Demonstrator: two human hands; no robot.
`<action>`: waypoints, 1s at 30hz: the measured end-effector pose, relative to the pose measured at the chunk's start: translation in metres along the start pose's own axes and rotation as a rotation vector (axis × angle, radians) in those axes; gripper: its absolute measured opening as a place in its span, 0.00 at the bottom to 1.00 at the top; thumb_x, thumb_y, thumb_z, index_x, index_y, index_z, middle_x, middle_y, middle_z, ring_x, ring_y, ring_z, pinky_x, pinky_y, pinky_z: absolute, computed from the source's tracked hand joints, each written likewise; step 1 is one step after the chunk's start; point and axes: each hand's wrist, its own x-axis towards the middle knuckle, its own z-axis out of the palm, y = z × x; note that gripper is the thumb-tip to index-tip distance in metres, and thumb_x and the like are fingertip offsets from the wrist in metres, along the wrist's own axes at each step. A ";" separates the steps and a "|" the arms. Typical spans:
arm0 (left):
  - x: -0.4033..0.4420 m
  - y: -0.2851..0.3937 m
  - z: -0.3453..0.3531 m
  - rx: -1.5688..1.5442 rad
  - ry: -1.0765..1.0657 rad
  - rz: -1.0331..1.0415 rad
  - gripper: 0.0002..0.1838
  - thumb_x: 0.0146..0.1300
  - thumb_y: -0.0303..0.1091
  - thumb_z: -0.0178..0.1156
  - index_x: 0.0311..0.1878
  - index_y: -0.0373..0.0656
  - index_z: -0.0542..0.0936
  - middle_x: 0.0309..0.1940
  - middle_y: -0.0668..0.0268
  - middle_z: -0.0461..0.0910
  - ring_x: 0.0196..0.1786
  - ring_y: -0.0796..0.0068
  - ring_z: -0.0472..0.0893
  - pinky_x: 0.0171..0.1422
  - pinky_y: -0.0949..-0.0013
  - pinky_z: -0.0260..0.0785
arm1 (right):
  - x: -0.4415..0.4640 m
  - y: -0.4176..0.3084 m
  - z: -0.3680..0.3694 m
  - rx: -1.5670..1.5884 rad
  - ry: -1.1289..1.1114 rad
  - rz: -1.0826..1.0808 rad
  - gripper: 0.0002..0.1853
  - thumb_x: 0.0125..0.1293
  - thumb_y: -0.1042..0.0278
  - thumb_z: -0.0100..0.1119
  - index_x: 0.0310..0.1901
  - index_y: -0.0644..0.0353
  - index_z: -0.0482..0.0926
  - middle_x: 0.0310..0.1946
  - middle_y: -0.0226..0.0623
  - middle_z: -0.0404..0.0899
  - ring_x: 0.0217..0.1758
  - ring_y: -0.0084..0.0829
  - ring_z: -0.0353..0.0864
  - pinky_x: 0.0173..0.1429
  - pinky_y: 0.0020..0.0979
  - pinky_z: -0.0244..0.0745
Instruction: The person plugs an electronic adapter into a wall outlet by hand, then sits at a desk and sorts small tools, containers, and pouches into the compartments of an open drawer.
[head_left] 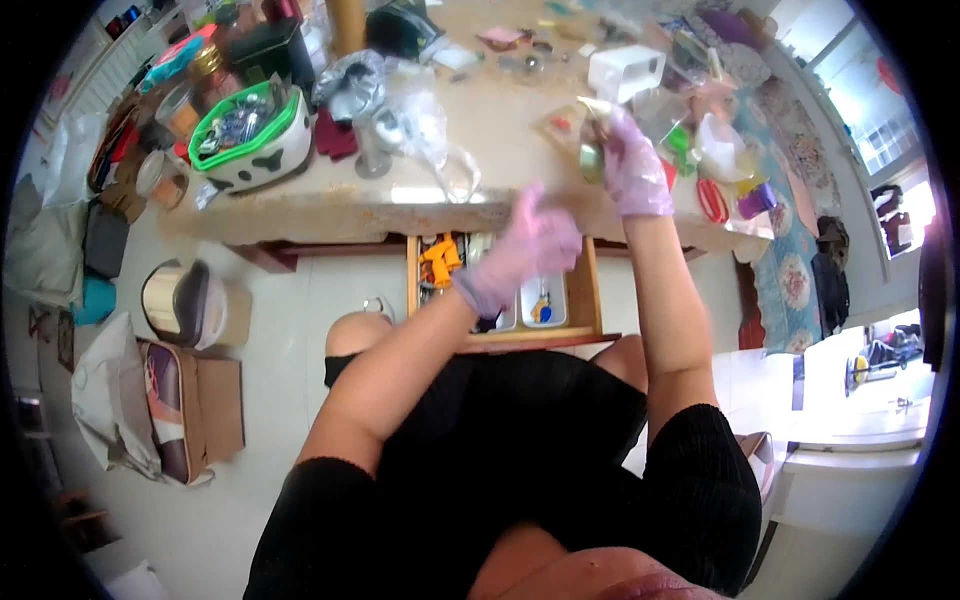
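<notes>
My left hand (528,248), in a thin pinkish glove, is over the open drawer (598,290) with its thumb and fingers apart and nothing visible in it. Gloved the same way, my right hand (637,172) is above the tabletop on the right. Its fingers are closed at the edge of a round, greenish see-through item (592,152), whose kind I cannot make out. Inside the drawer are an orange gun-shaped tool (440,258) and a white tray (558,312) with a small blue and yellow item (542,308). My left forearm and hand hide part of the drawer.
On the table's left stands a green-rimmed, cow-patterned tub (262,170) full of small items, beside crumpled plastic bags (415,120). Farther right are a white frame-like holder (626,72), red-handled scissors (712,200) and a purple item (757,200). A lidded bin (180,302) stands on the floor.
</notes>
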 end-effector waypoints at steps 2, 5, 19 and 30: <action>0.002 0.016 -0.015 -0.371 -0.011 0.230 0.44 0.69 0.35 0.59 0.76 0.55 0.38 0.66 0.47 0.64 0.65 0.48 0.72 0.66 0.46 0.70 | -0.028 0.025 -0.006 0.136 -0.117 0.068 0.18 0.70 0.76 0.52 0.61 0.66 0.70 0.51 0.42 0.78 0.51 0.34 0.80 0.57 0.34 0.78; 0.002 0.022 -0.030 -0.404 -0.091 0.272 0.34 0.69 0.40 0.58 0.73 0.51 0.54 0.64 0.53 0.68 0.65 0.58 0.73 0.65 0.51 0.72 | -0.055 0.054 -0.001 0.231 -0.073 0.099 0.19 0.68 0.78 0.54 0.60 0.64 0.71 0.51 0.41 0.78 0.50 0.32 0.80 0.56 0.32 0.78; -0.021 0.033 -0.013 1.693 0.596 0.256 0.17 0.62 0.48 0.60 0.43 0.43 0.79 0.38 0.55 0.83 0.40 0.53 0.83 0.44 0.54 0.73 | -0.107 0.059 0.018 -0.285 -0.012 -0.049 0.14 0.62 0.80 0.62 0.49 0.66 0.75 0.45 0.38 0.80 0.43 0.26 0.80 0.52 0.28 0.76; -0.022 0.035 -0.027 0.564 0.138 0.247 0.18 0.67 0.39 0.58 0.56 0.39 0.74 0.39 0.67 0.79 0.39 0.75 0.78 0.49 0.69 0.71 | -0.093 0.074 -0.007 0.029 -0.049 0.136 0.12 0.63 0.79 0.60 0.47 0.64 0.72 0.45 0.40 0.78 0.44 0.30 0.82 0.49 0.28 0.81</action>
